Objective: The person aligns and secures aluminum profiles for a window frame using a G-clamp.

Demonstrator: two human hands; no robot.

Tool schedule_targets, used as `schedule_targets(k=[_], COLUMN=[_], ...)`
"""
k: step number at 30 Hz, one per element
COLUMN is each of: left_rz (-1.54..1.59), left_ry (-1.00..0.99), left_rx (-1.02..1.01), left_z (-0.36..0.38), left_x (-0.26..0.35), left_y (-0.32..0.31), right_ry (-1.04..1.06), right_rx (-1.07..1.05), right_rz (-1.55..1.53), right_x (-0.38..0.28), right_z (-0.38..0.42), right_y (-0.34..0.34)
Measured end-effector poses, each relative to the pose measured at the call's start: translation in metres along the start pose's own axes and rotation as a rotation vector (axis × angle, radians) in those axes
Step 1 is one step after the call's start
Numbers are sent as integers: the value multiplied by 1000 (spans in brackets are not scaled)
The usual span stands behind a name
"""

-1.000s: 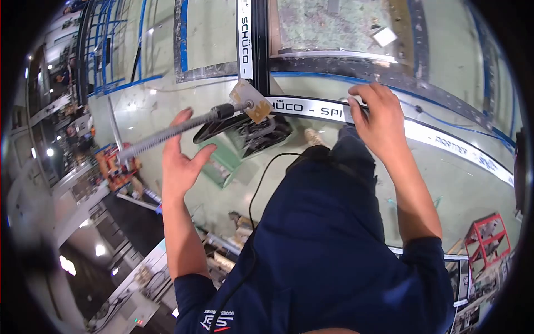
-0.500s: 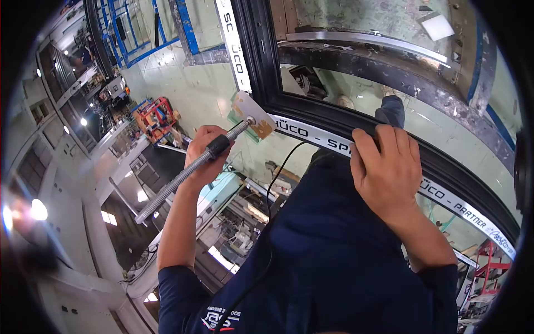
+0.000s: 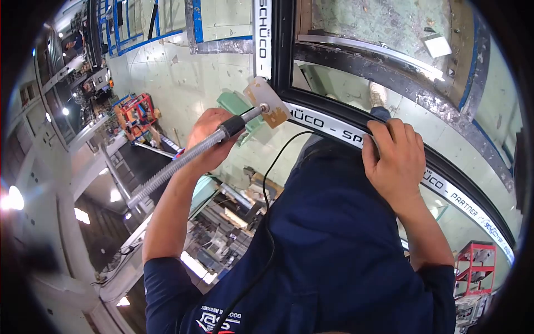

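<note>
My left hand [image 3: 208, 133] is closed around a mallet-like tool, whose handle is a ribbed metal rod [image 3: 178, 165] with a black sleeve [image 3: 231, 127]. At the rod's far end sits a worn white and brown block [image 3: 267, 103], overlapping the outer corner of a black frame [image 3: 331, 108] in this view. White tape printed with black lettering [image 3: 328, 127] runs along the frame's near side. Over that side my right hand [image 3: 396, 158] lies with its fingers curled across the tape and the black profile, the thumb toward me.
Beyond the frame stands a dark, paint-spotted bench [image 3: 367, 64] bearing a metal strip [image 3: 372, 49]. Blue metal racks [image 3: 144, 30] are at upper left. A red cart [image 3: 135, 114] stands on the left, a red shelf [image 3: 475, 267] at lower right. A black cable [image 3: 268, 192] hangs across my front.
The view has shifted, so the frame's corner and both hands appear farther right. The tool's block remains at the corner, and my right hand stays on the frame's near side.
</note>
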State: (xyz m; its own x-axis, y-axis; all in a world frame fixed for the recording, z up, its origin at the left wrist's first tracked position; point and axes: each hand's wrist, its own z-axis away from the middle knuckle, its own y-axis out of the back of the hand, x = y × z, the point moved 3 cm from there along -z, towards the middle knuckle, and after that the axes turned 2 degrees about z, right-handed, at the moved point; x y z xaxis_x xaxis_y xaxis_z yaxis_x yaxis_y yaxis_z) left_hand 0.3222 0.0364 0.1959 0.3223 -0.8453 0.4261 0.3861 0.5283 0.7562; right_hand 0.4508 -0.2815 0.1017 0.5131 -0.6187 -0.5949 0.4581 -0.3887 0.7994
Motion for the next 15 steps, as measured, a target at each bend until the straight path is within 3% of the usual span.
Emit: schedule_targets(k=[2, 4, 6, 8, 10, 11, 12, 14, 15], left_rz=[44, 61, 45, 119, 393, 361, 454, 656, 459], left_ry=[23, -111, 159, 137, -2, -108, -92, -256, -451], left_rx=[69, 131, 175, 200, 212, 296, 223, 173, 242], left_z=[2, 4, 4, 6, 7, 7, 6, 1, 2], left_x=[1, 2, 10, -4, -6, -13, -18, -34, -30], left_y=[-1, -3, -2, -7, -6, -10, -10, -16, -9], right_ry=[33, 16, -100, -204, -63, -11, 45, 171, 295], right_rx=[62, 77, -44, -96, 20, 97, 171, 340, 417], right_rz=[24, -3, -71, -326, -285, -236, -182, -241, -267], right_x=[-2, -3, -3, -5, -24, -44, -67, -113, -133], right_z=[0, 0, -2, -5, -11, -13, -17, -25, -31], right_y=[-1, -1, 2, 4, 15, 25, 36, 53, 64])
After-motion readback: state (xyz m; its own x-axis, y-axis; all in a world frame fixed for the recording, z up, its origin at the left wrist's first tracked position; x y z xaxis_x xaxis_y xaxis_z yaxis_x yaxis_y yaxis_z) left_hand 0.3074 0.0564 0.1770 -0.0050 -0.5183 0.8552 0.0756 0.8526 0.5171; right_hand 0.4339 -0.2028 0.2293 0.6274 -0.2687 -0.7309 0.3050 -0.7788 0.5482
